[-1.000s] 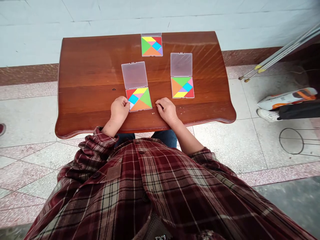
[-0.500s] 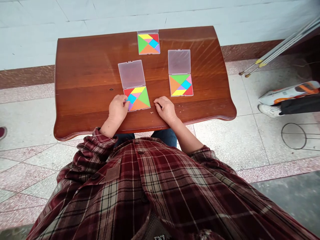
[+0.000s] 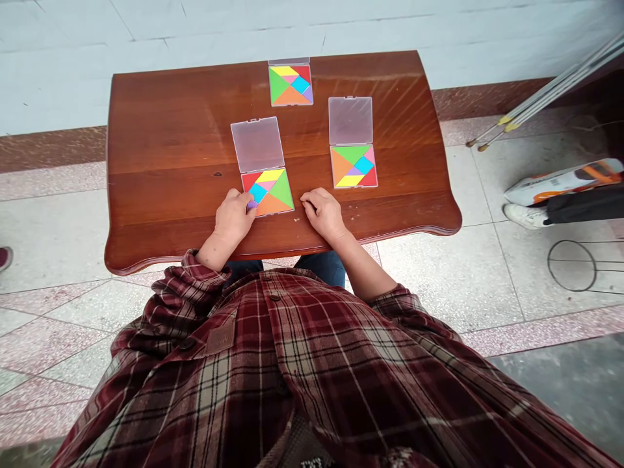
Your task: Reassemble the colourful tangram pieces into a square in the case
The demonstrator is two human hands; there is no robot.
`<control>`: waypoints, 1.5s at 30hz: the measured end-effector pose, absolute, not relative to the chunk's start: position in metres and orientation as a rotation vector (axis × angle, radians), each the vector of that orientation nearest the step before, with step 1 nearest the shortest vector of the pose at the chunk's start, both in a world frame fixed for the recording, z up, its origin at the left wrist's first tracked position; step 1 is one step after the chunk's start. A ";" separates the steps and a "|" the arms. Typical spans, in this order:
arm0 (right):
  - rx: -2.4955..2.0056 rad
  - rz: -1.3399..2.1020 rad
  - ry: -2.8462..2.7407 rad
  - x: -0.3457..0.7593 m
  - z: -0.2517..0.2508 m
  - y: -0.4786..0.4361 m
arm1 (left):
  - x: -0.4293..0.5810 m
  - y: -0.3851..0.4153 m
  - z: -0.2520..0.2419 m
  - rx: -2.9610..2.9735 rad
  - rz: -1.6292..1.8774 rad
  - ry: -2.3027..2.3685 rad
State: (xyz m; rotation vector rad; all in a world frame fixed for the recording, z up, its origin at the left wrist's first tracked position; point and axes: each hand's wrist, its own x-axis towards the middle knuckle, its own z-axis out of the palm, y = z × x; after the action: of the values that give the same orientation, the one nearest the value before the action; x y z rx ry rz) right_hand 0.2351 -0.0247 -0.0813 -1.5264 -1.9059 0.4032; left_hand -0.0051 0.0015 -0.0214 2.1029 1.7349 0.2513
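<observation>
My left hand [image 3: 234, 214] rests at the lower left corner of the nearest tangram case [image 3: 275, 203], its thumb and forefinger apart at the edge beside the purple piece [image 3: 252, 203]. That case lies with its clear lid [image 3: 258, 145] folded back, and colored pieces fill its square tray. To the right of it my right hand [image 3: 323, 212] rests on the wood with curled fingers, thumb and forefinger close together; nothing shows between them. A second open case [image 3: 353, 166] lies at the right, and a third [image 3: 291, 86] at the far edge.
The brown wooden table [image 3: 166, 143] stands against a pale wall. On the floor at the right are crutches [image 3: 536, 97], a white and orange bag [image 3: 565, 182], a person's white shoe [image 3: 526, 216] and a wire ring [image 3: 572, 265].
My left hand has shifted slightly right and down along the case's corner, uncovering more of the left edge. My right hand has stayed in place.
</observation>
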 end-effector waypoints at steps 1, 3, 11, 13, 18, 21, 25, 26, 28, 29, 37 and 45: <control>-1.524 0.404 -1.906 0.235 -0.081 -0.025 | -0.006 0.002 -0.021 2.099 0.257 1.738; -1.523 0.410 -1.906 0.235 -0.080 -0.025 | -0.006 0.002 -0.021 2.088 0.263 1.738; -1.537 0.404 -1.912 0.235 -0.079 -0.026 | -0.008 0.003 -0.020 2.057 0.311 1.763; -1.537 0.395 -1.915 0.235 -0.078 -0.026 | -0.010 0.003 -0.020 2.056 0.306 1.757; -1.542 0.395 -1.896 0.233 -0.079 -0.025 | -0.011 0.002 -0.024 2.064 0.281 1.743; -1.535 0.395 -1.895 0.234 -0.081 -0.024 | -0.012 0.002 -0.027 2.055 0.318 1.749; -1.521 0.363 -1.911 0.236 -0.084 -0.023 | -0.015 -0.003 -0.032 2.008 0.417 1.794; -1.521 0.354 -1.913 0.235 -0.084 -0.024 | -0.016 -0.004 -0.033 1.995 0.437 1.807; -1.532 0.326 -1.904 0.232 -0.084 -0.026 | -0.016 -0.007 -0.036 1.986 0.451 1.818; -1.540 0.311 -1.898 0.230 -0.084 -0.028 | -0.016 -0.009 -0.037 1.995 0.446 1.814; -1.591 0.329 -1.944 0.210 -0.086 -0.039 | -0.012 -0.009 -0.043 2.072 0.424 1.882; -1.652 0.374 -1.995 0.208 -0.079 -0.036 | -0.012 -0.006 -0.046 2.079 0.467 1.928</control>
State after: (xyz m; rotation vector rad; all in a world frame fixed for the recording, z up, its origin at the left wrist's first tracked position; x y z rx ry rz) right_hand 0.2082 -0.0360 -0.0790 -1.6520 -1.9950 0.3735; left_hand -0.0122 -0.0056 -0.0465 2.0791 1.9282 0.4669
